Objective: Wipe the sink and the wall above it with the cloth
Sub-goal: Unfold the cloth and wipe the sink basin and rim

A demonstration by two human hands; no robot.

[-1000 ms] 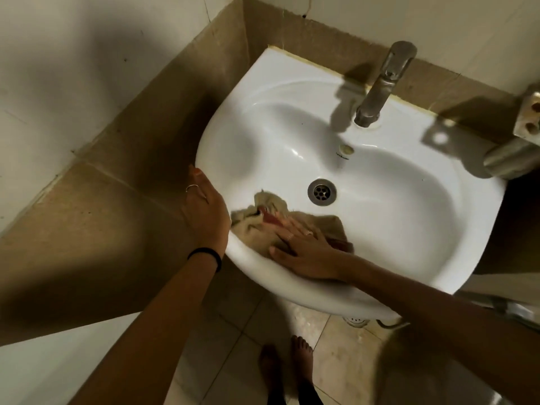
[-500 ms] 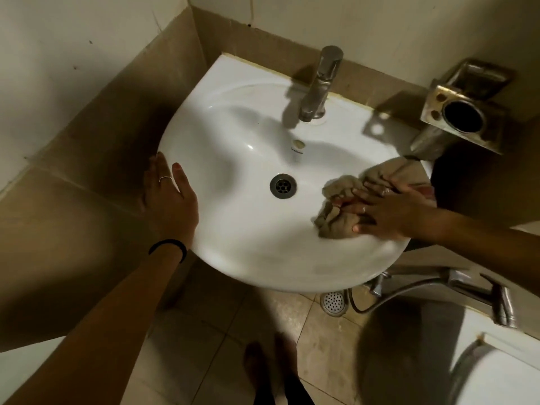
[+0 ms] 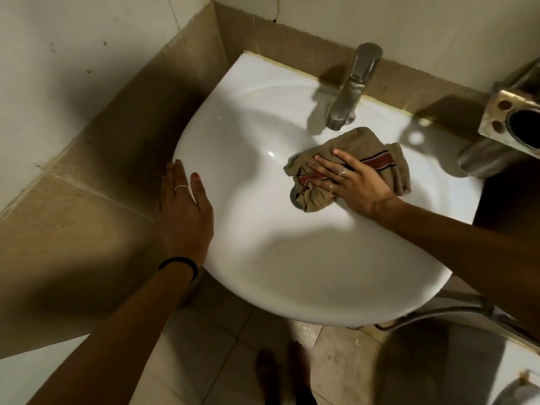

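Note:
A white wall-mounted sink (image 3: 263, 276) fills the middle of the view. A crumpled tan cloth (image 3: 362, 144) with red and dark stripes lies in the bowl, covering most of the drain. My right hand (image 3: 350, 182) presses flat on the cloth with fingers spread. My left hand (image 3: 184, 209) rests open on the sink's left rim, with a ring and a black wristband. The wall (image 3: 409, 24) above the sink is pale, with a tan tile band along the sink's back edge.
A steel tap (image 3: 350, 89) stands at the back of the sink, just above the cloth. A metal holder (image 3: 514, 118) juts from the wall at right. A hose (image 3: 438, 314) runs under the sink. My bare feet (image 3: 280, 372) stand on the tiled floor.
My right hand has slid the cloth from the near rim to the right side of the bowl, then up to the drain and below the tap. My left hand stays on the rim.

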